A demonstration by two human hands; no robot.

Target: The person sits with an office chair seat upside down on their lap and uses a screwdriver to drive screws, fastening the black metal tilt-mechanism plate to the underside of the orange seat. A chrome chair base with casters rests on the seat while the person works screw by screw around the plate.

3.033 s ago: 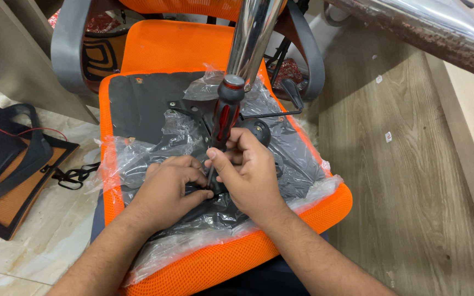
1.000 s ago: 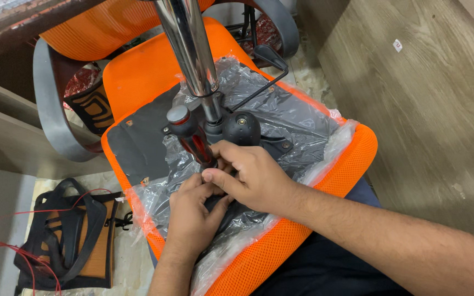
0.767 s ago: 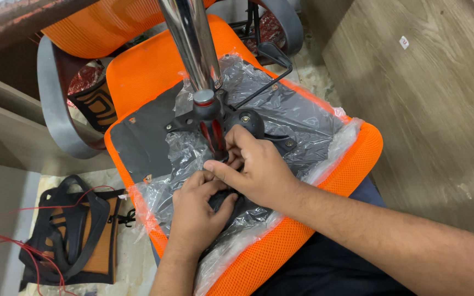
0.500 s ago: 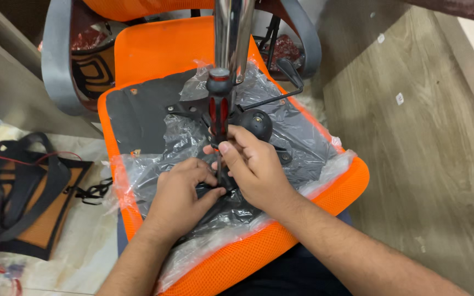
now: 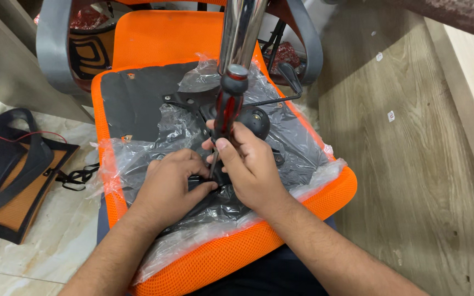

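Screwdriver (image 5: 227,109), red and black in the handle with a grey cap, stands nearly upright at the centre of the view, its tip down on the black metal mechanism plate (image 5: 193,107) fixed to the underside of an upturned orange chair seat (image 5: 154,38). The right hand (image 5: 250,164) has its fingers clenched around the lower part of the handle and shaft, thumb pressed against the handle. The left hand (image 5: 174,183) lies at eight o'clock from the tool, fingers curled down on the crinkled clear plastic wrap (image 5: 297,159) and the plate just beside the tip; what they pinch is hidden.

A chrome gas-lift column (image 5: 241,33) rises at twelve o'clock, just behind the handle. A black round knob (image 5: 256,119) sits at two o'clock from the right hand, with a thin black lever (image 5: 281,93) running beyond it. Grey armrests (image 5: 50,49) curve at the top corners. At nine o'clock, on the pale tiled floor, lies a flat orange mesh panel with black straps (image 5: 12,175). A small white square sticker (image 5: 390,115) marks the wood-grain panel (image 5: 429,181) at three o'clock.
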